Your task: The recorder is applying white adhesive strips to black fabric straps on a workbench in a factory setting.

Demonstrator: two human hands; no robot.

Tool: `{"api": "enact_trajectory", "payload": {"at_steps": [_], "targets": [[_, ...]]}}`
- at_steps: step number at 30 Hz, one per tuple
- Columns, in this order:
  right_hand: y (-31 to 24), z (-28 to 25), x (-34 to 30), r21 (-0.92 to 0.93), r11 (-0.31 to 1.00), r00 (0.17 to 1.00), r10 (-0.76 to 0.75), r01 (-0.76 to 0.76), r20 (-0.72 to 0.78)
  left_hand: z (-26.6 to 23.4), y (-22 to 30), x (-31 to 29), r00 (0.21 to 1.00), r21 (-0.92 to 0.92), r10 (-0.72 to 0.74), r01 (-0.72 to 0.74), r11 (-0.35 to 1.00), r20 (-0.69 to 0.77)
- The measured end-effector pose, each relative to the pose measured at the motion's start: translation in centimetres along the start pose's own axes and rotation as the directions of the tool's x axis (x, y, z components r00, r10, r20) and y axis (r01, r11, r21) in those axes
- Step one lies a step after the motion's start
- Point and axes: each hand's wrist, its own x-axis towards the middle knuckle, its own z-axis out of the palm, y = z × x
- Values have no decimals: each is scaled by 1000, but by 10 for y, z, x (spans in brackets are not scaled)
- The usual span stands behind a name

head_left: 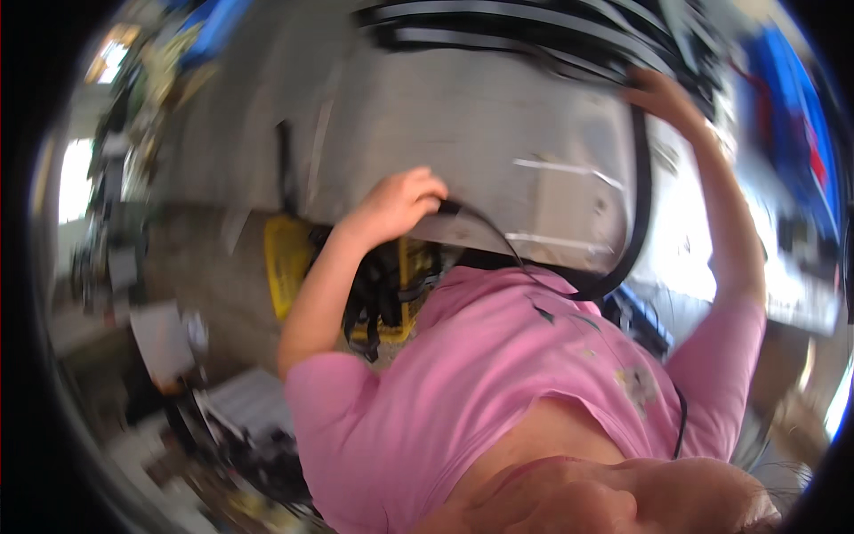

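A long black strap [639,209] hangs in a loop between my two hands, its lowest part drooping in front of my pink shirt. My left hand [398,206] is closed with its fingers pinched on one end of this strap, above the near edge of the grey table [427,116]. Farther off and to the right, my right hand [660,96] grips the strap higher up, beside a pile of black and grey straps [525,31] at the table's far side. Motion blurs the right fingers somewhat.
A brown cardboard piece [574,206] lies taped on the table's near right part. Below the near edge stands a yellow crate [283,267] with black straps. Blue bins [792,125] stand at the right. Papers [249,405] lie at the lower left.
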Motion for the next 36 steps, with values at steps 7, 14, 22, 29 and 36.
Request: {"api": "enact_trajectory", "payload": {"at_steps": [7, 14, 22, 29, 36], "targets": [[271, -165, -97, 554, 832, 955, 172, -10, -240, -111, -72, 30, 956, 423, -47, 172, 890, -289], [127, -130, -78, 400, 917, 945, 136, -6, -297, -146, -119, 108, 821, 669, 115, 365, 647, -560], [301, -106, -68, 539, 672, 654, 708, -508, -266, -163, -90, 165, 720, 543, 125, 385, 746, -682], [234, -72, -73, 440, 749, 514, 661, -496, -547, -96, -171, -25, 284, 80, -622, 939, 335, -730], [143, -16, -83, 454, 869, 765, 426, -198, -482, -26, -194, -62, 225, 61, -599, 958, 282, -769]]}}
